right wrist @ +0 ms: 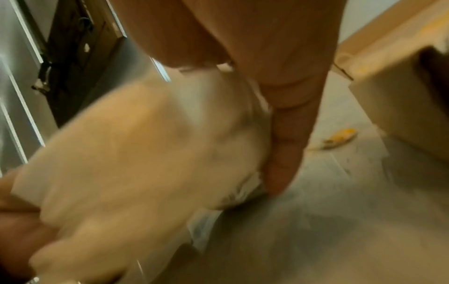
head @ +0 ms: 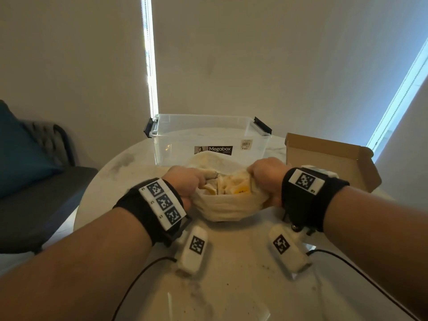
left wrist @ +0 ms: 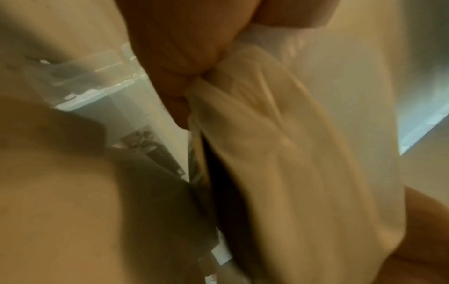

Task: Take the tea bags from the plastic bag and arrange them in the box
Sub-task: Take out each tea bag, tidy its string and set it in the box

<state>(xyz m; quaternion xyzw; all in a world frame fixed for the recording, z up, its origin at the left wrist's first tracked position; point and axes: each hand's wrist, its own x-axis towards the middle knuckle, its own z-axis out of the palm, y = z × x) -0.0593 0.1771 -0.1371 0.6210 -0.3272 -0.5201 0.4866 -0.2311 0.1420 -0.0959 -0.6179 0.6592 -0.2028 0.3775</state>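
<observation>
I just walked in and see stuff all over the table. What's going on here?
A person is opening a plastic bag of tea bags on the round table. The left hand and right hand each grip one side of the bag's mouth and hold it apart. The clear storage box behind the bag looks empty, and an open cardboard box stands to the right. No tea bag has been lifted out yet.
</observation>
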